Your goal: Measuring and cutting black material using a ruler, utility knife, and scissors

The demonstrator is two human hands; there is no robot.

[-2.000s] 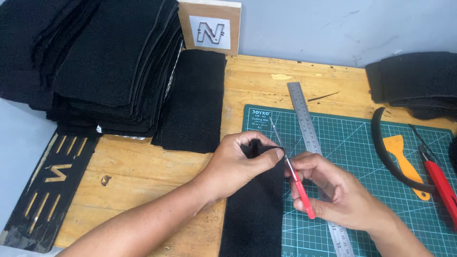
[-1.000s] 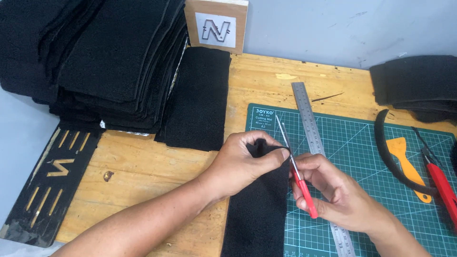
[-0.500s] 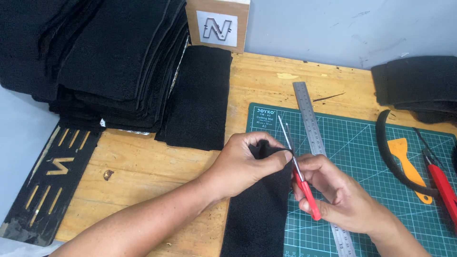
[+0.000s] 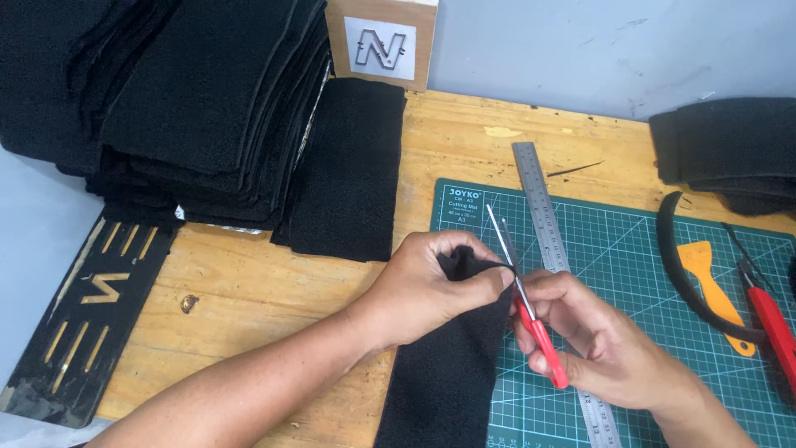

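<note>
My left hand [image 4: 435,286] pinches the top edge of a long black fabric strip [image 4: 448,373] that lies across the wooden table [image 4: 249,299] and the left edge of a green cutting mat [image 4: 630,274]. My right hand [image 4: 593,340] holds small red-handled scissors [image 4: 522,290]. Their thin blades are slightly apart, pointing up and left, and meet the fabric edge right at my left fingertips. A steel ruler [image 4: 543,211] lies on the mat, partly under my right hand.
Tall stacks of black fabric pieces [image 4: 182,99] fill the back left, with one flat piece [image 4: 348,166] beside them. A black stencil plate [image 4: 83,315] lies at left. More black fabric [image 4: 730,149], an orange-handled tool [image 4: 713,282] and a red tool [image 4: 771,319] sit at right.
Both hands stay together on the fabric edge. The scissors have shifted slightly, their tips still at the pinched edge; nothing else on the table has moved.
</note>
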